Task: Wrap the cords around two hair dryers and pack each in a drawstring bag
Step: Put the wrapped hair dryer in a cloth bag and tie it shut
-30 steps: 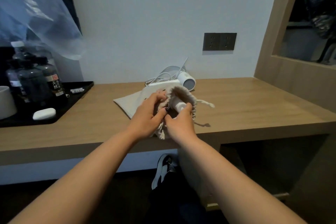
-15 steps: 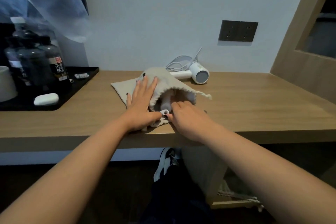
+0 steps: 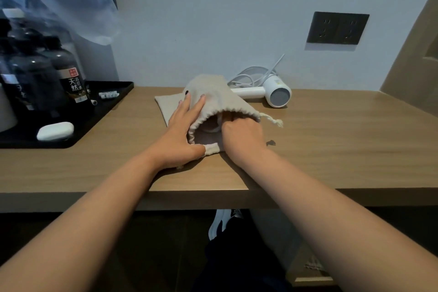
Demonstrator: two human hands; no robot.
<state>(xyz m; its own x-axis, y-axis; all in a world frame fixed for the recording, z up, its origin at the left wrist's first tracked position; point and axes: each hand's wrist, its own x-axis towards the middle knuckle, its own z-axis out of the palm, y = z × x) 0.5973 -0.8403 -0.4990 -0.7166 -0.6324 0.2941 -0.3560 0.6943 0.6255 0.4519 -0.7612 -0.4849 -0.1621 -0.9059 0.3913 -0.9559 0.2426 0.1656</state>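
2 hands near centre: left hand (image 3: pixel 182 135), right hand (image 3: pixel 244 135). 2 drawstring bags: bulging bag (image 3: pixel 213 97), flat bag (image 3: pixel 164 104) left of it. 1 hair dryer (image 3: pixel 277 93) in plain sight, far right of the bags, with 1 cord (image 3: pixel 251 76). 1 black tray (image 3: pixel 116 89) far left, bearing at least 3 dark bottles (image 3: pixel 70 76) and 1 white case (image 3: pixel 55 130). 1 socket plate (image 3: pixel 337 28) with 2 outlets.

The only readable marking stood on the dark bottle (image 3: pixel 68 73) at the near right of the bottle cluster on the black tray (image 3: pixel 102 111). Its label carried large white Chinese characters, 天然, with smaller characters beside them too blurred to read, under a small red square seal. Small white sachets (image 3: pixel 108 95) behind that bottle bore print too fine to read.
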